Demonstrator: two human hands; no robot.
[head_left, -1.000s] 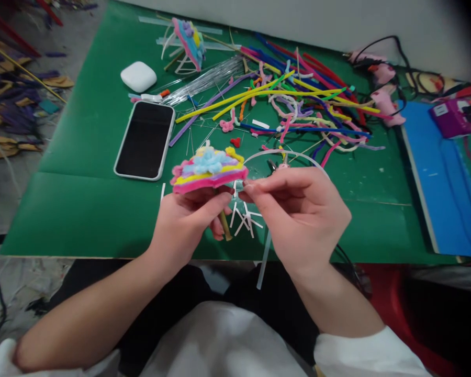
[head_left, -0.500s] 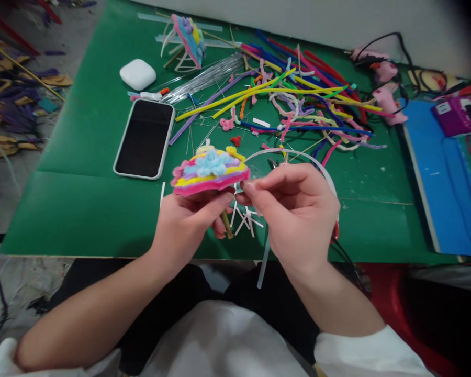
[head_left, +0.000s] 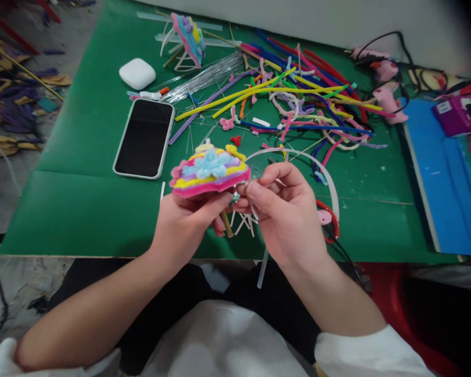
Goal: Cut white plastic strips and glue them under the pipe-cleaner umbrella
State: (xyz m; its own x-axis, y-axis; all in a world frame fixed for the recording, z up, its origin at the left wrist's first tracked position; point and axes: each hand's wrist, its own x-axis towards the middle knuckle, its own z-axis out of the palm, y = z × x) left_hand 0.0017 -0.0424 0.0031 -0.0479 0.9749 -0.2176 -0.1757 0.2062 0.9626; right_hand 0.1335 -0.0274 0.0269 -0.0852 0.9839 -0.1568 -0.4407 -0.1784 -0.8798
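In my left hand (head_left: 188,225) is a fuzzy pipe-cleaner craft piece (head_left: 220,180), striped pink, yellow and purple, with a light blue flower on top. A thin brownish stick (head_left: 226,224) hangs below it, between my fingers. My right hand (head_left: 288,212) is closed in a pinch at the piece's right edge; what the fingertips hold is too small to make out. Beside my left thumb shows a small teal bit (head_left: 234,198). White strips (head_left: 244,224) lie on the table beneath my hands. A curved translucent strip (head_left: 314,159) arches behind my right hand.
A phone (head_left: 144,139) and a white case (head_left: 137,74) lie to the left. A similar craft piece (head_left: 189,41) stands at the back. Loose pipe cleaners (head_left: 298,97) cover the back middle. Pink glue guns (head_left: 388,99) and a blue board (head_left: 439,178) are right.
My right hand has shifted slightly left and turned, uncovering a red-and-pink tool beside it. The teal bit now shows by my left thumb. My left hand and the craft piece have barely moved.
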